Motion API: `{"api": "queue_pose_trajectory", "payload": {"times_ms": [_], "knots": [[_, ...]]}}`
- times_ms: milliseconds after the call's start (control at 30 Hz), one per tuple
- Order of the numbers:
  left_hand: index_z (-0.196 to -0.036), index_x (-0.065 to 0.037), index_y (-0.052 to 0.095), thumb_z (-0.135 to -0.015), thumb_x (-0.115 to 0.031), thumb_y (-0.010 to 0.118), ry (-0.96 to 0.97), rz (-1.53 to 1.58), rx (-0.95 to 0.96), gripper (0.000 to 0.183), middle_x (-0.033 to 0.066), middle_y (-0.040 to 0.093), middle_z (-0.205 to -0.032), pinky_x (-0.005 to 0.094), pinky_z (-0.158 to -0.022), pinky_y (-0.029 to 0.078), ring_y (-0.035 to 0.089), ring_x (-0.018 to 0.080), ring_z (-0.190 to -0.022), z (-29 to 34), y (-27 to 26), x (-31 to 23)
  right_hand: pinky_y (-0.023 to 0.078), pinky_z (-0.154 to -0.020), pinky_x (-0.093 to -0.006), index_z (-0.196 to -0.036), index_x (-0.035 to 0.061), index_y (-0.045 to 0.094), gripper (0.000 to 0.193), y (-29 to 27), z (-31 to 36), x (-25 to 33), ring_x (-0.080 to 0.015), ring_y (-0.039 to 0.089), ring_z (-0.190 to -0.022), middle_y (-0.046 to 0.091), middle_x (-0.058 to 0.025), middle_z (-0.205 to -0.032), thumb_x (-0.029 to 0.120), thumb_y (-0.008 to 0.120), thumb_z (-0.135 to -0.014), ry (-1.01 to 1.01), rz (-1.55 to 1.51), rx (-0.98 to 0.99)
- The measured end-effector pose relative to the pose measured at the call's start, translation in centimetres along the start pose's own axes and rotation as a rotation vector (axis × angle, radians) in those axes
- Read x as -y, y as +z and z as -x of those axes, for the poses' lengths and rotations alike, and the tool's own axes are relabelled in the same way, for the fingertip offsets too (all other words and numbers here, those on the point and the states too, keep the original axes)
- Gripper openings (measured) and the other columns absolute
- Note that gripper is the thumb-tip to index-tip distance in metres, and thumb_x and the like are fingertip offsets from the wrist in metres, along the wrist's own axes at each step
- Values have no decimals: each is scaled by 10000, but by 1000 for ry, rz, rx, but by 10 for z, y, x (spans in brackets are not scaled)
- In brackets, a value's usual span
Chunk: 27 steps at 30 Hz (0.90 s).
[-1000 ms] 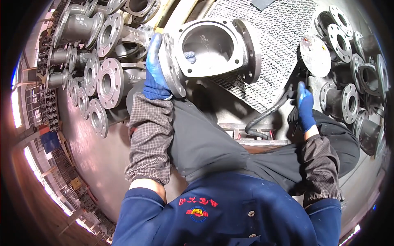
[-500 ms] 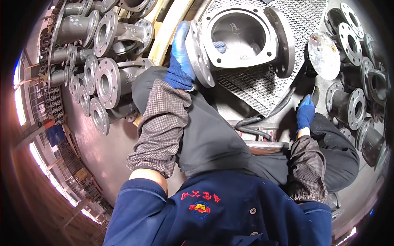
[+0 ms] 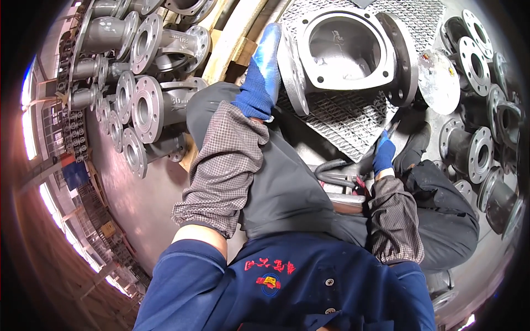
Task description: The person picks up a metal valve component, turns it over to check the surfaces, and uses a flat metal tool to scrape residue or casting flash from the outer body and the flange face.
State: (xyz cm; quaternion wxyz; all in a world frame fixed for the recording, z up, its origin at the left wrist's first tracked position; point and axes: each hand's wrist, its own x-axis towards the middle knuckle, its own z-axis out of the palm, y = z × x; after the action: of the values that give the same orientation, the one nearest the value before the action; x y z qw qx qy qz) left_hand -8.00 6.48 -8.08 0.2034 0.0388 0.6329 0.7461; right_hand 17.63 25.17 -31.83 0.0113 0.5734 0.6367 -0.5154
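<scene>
A grey cast valve body (image 3: 346,80) with a wide, square-flanged opening and a round flange at each side rests on a metal grating (image 3: 337,124). My left hand (image 3: 261,74), in a blue glove, lies along the outer face of the left flange (image 3: 292,71). Its fingers stretch away from me, and the thumb side is partly hidden. Low on the right, my gloved right hand (image 3: 383,153) is closed round a black hose (image 3: 392,128) beside the near corner of the grating. The hose's far end runs into shadow below the valve body.
Several grey flanged castings (image 3: 148,109) are stacked at left, near wooden beams (image 3: 231,41). More flanged pipe pieces (image 3: 469,149) stand at right, behind a pale round plate (image 3: 439,81). A ribbed hose (image 3: 331,165) and a metal frame (image 3: 345,199) lie between my legs.
The valve body has shifted to the right, and my left fingers no longer show inside its bore. My right hand has moved left, from beside my shoe to the hose.
</scene>
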Motion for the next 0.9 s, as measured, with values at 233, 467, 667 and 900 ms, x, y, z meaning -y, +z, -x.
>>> {"api": "queue_pose_trajectory", "payload": {"times_ms": [233, 467, 667, 900], "knots": [[-1235, 8, 527, -1002, -291, 387, 331, -608, 53, 404, 86, 591, -1162, 273, -930, 422, 561, 157, -1056, -2, -34, 9, 461, -456, -321, -852, -17, 560, 286, -26, 55, 30, -197, 578, -526, 588, -108, -630, 264, 557, -903, 202, -480, -213], [-1219, 52, 504, -1001, -278, 385, 18, -200, -22, 413, 143, 575, -1160, 258, -845, 492, 619, 199, -992, 15, -30, -19, 512, -552, -340, -882, -64, 565, 176, -44, 81, 34, -274, 658, -682, 589, -137, -807, 107, 561, -841, 69, -757, -334], [-994, 25, 665, -950, -123, 456, 557, -421, -244, 260, 112, 652, -942, 313, -778, 524, 632, 185, -865, 41, -32, -33, 457, -481, -252, -967, -2, 569, 169, -88, 112, 86, -154, 610, -616, 634, -124, -820, 149, 580, -894, -172, -779, -313], [-948, 29, 679, -989, -211, 452, 238, -29, 381, 333, 92, 685, -886, 237, -733, 520, 659, 141, -790, 101, 9, -28, 465, -613, -224, -1085, -6, 629, 249, -90, 212, 173, -69, 585, -715, 677, -44, -880, 108, 649, -865, -747, -226, 161]]}}
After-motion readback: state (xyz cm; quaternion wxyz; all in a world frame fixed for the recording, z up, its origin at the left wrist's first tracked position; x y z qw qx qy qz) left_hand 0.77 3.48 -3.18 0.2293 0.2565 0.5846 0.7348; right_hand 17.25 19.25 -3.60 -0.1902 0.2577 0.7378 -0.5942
